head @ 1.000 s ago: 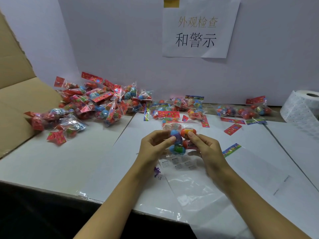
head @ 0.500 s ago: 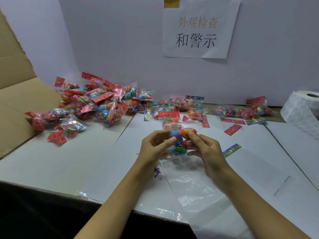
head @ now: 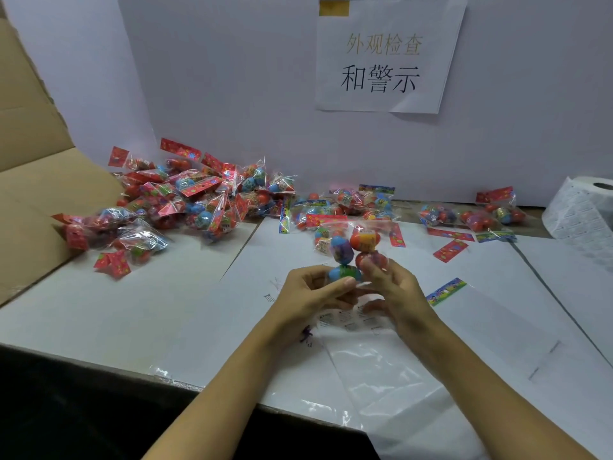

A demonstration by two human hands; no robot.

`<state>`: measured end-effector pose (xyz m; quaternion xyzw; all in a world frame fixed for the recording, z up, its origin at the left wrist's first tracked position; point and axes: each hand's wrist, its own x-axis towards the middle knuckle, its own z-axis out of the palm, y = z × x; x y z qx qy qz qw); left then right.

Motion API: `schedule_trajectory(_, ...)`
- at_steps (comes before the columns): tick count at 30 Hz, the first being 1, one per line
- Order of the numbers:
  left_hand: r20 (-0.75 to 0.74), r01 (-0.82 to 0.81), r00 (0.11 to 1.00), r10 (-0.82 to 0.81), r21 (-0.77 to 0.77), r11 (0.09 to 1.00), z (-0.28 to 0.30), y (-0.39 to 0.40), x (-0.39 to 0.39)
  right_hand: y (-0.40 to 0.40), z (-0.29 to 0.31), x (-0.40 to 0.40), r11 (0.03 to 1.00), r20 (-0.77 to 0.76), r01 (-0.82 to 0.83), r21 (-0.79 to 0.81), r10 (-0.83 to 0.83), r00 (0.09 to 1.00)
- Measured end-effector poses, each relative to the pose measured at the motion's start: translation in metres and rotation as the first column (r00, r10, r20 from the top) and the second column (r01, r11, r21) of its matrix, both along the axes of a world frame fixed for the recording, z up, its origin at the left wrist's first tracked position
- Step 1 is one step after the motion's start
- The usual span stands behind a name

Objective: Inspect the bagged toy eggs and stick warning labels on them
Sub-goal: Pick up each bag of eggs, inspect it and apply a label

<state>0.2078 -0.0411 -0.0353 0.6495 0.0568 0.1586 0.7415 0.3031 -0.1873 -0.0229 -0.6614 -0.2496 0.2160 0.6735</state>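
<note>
Far off to the left of the left hand stands a brown cardboard flap (head: 30,180), matte and creased, and between it and the hand a loose pile of bags (head: 185,204) lies on the white table (head: 99,310), crinkly clear plastic with red printed header cards and round red and blue eggs inside. The left hand (head: 308,293) is raised above the table, fingers curled, thumb tip pressed to the lower edge of the bag of eggs (head: 355,250), which rises just above and between both hands. That bag is clear and glossy; it holds smooth oval eggs, a blue and purple one beside an orange one on top, a blue-green one and a red one below. The right hand (head: 394,293) pinches the same bag from the other side, fingertips at the red egg, so both hands are clamped on it. Just under the hands lies a flat clear sheet (head: 381,370) carrying small white labels (head: 348,322) with fine print. Beyond the hands a paper sign (head: 388,54) hangs on the pale wall. To the right of the right hand lie a narrow colourful strip (head: 446,291), further bagged eggs (head: 471,217), and a fat white roll of labels (head: 583,214).
</note>
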Motion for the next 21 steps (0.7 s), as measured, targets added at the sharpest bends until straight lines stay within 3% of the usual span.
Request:
schedule_trajectory(3,0.008,-0.035,0.999,0.035,-0.013,0.999,0.000,0.002,0.000,0.001,-0.005,-0.001,0.998,0.115,-0.001,-0.066,0.008,0.993)
schedule_trajectory(6,0.005,-0.041,0.999,0.042,-0.053,0.998,0.001,0.002,0.000,0.003,-0.006,-0.002,1.000,0.165,0.011,0.008,-0.012,0.986)
schedule_trajectory(11,0.034,0.004,0.999,-0.001,-0.105,0.995,0.008,0.001,-0.001,0.006,-0.007,-0.004,0.991,0.157,0.003,0.137,-0.025,0.987)
schedule_trajectory(21,0.043,0.018,0.999,-0.011,-0.152,0.988,0.011,0.005,-0.002,0.007,-0.004,-0.002,0.997,0.231,0.038,0.070,-0.053,0.972)
